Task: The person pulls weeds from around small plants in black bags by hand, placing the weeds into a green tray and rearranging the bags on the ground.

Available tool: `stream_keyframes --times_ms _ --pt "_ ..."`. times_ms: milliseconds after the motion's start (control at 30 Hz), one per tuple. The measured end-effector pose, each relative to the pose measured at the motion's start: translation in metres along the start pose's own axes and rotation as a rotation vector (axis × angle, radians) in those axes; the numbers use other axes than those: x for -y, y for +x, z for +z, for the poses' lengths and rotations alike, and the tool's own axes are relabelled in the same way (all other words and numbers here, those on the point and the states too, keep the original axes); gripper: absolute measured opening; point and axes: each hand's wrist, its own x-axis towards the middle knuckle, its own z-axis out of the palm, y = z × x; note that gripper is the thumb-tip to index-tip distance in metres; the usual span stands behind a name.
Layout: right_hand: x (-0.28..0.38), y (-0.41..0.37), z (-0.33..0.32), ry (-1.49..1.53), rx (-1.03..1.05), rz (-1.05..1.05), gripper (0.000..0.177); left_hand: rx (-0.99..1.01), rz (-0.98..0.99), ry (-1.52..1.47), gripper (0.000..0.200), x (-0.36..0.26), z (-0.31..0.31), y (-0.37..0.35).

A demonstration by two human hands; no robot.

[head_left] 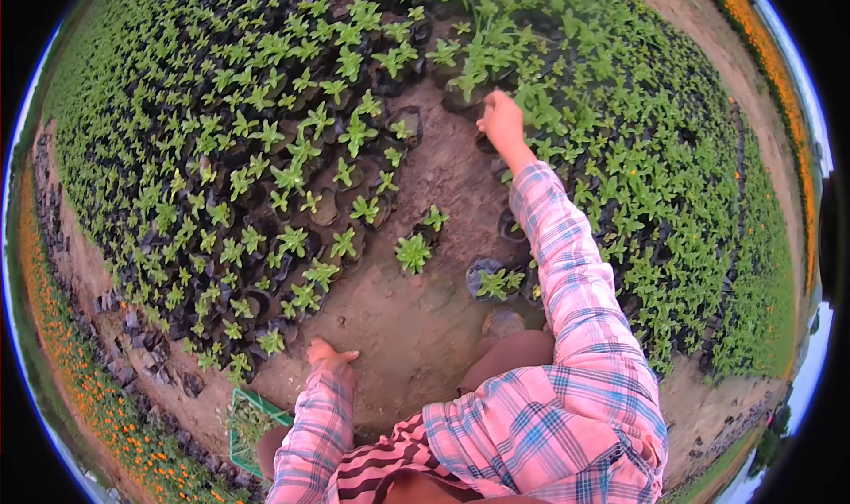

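My right hand (502, 121) reaches forward at the edge of the right-hand block of seedlings (602, 105). Its fingers are curled closed beside a black nursery bag (465, 101); whatever they hold, if anything, is hidden. Low on the left, my left hand (331, 355) hangs over or rests on the bare soil with its thumb spread, holding nothing visible. Close by it stands a bagged seedling (271, 342) of the left-hand block. Between the two blocks, a leafy green seedling (413, 253) stands on the soil, with a smaller seedling (436, 218) just behind it.
A green plastic basket (237, 433) with cut greenery in it sits at my left knee. By my right knee is a bagged seedling (498, 283). A strip of bare soil (381, 314) runs between the blocks. Orange flowers (106, 415) line the outer left.
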Motion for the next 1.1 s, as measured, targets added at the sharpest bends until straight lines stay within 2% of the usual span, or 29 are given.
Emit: stream_keyframes --times_ms 33,100,167,200,233,300,367,433,500,533,567,633,667,700,733,767,800,833,900,933,967,1000,1033,1067,1100 --pt "-0.008 0.003 -0.004 0.046 0.089 0.028 0.016 -0.003 0.023 -0.005 0.109 -0.001 0.0 0.0" --pt "-0.016 0.004 -0.006 -0.083 0.118 -0.085 0.013 0.014 -0.039 0.01 0.112 -0.002 0.0 0.003" --pt "-0.016 0.004 -0.005 -0.255 0.058 -0.223 0.013 0.026 -0.027 0.021 0.115 -0.002 0.002 0.008" --pt "-0.014 0.004 -0.005 -0.258 0.094 -0.128 0.015 0.027 -0.043 0.023 0.116 -0.003 0.001 0.005" --pt "-0.011 0.003 -0.005 -0.246 0.092 -0.127 0.015 0.022 -0.064 0.021 0.117 -0.003 -0.001 0.002" --pt "-0.007 0.0 -0.005 -0.401 0.025 -0.249 0.018 0.018 -0.065 0.032 0.117 -0.001 0.0 0.003" --pt "-0.003 0.001 -0.004 -0.429 0.084 -0.16 0.017 0.018 -0.071 0.041 0.117 -0.002 0.002 0.007" --pt "-0.009 0.003 -0.001 -0.391 0.046 -0.228 0.015 0.056 -0.039 -0.038 0.116 -0.001 0.0 0.005" --pt "0.001 0.002 -0.005 -0.191 0.021 -0.172 0.016 0.043 -0.05 -0.028 0.116 -0.004 -0.004 -0.002" --pt "0.013 -0.004 -0.011 0.163 0.092 0.122 0.017 0.037 -0.037 -0.027 0.116 -0.005 -0.006 -0.003" --pt "0.023 -0.011 -0.009 0.162 0.085 0.129 0.017 0.036 -0.032 -0.019 0.116 -0.004 -0.006 -0.002" --pt "0.043 -0.02 -0.005 0.553 -0.138 0.333 0.017 0.032 -0.06 -0.008 0.116 -0.005 -0.003 0.0" --pt "0.073 -0.038 -0.006 0.636 -0.149 0.386 0.013 0.035 -0.047 -0.005 0.116 -0.003 -0.001 0.001" --pt "0.07 -0.049 0.009 0.557 0.169 0.263 0.009 0.037 -0.049 -0.018 0.116 0.0 -0.001 0.003" --pt "0.116 -0.081 0.009 0.524 0.307 0.119 0.01 0.037 -0.051 -0.033 0.116 -0.002 -0.001 0.004" --pt "0.167 -0.111 -0.006 0.564 0.69 -0.084 0.017 0.037 -0.041 -0.031 0.116 -0.007 -0.003 -0.001" --pt "0.189 -0.134 -0.015 0.795 1.091 -0.382 0.027 0.034 -0.046 -0.038 0.115 -0.01 -0.009 -0.009" --pt "0.196 -0.135 -0.022 0.796 1.085 -0.389 0.027 0.027 -0.056 -0.048 0.113 -0.011 -0.013 -0.013" --pt "0.205 -0.133 -0.028 0.457 0.979 -0.482 0.029 0.017 -0.07 -0.021 0.111 -0.011 -0.013 -0.007" --pt "0.169 -0.114 0.003 0.291 0.68 -0.341 0.028 0.024 -0.084 0.007 0.109 -0.01 -0.009 -0.005" --pt "0.143 -0.092 0.007 0.195 0.404 -0.152 0.024 0.024 -0.089 -0.005 0.109 -0.011 -0.009 -0.007" --pt "0.106 -0.068 0.011 -0.209 0.24 -0.18 0.026 0.0 -0.089 -0.014 0.108 -0.012 -0.009 -0.01" --pt "0.08 -0.056 0.009 -0.179 0.147 -0.046 0.038 -0.02 -0.089 -0.016 0.106 -0.013 -0.009 -0.012" --pt "0.06 -0.047 0.008 -0.225 0.088 -0.072 0.048 -0.009 -0.097 -0.009 0.106 -0.013 -0.011 -0.014" --pt "0.05 -0.04 0.008 -0.265 0.061 -0.095 0.049 0.019 -0.072 -0.046 0.106 -0.013 -0.015 -0.014"
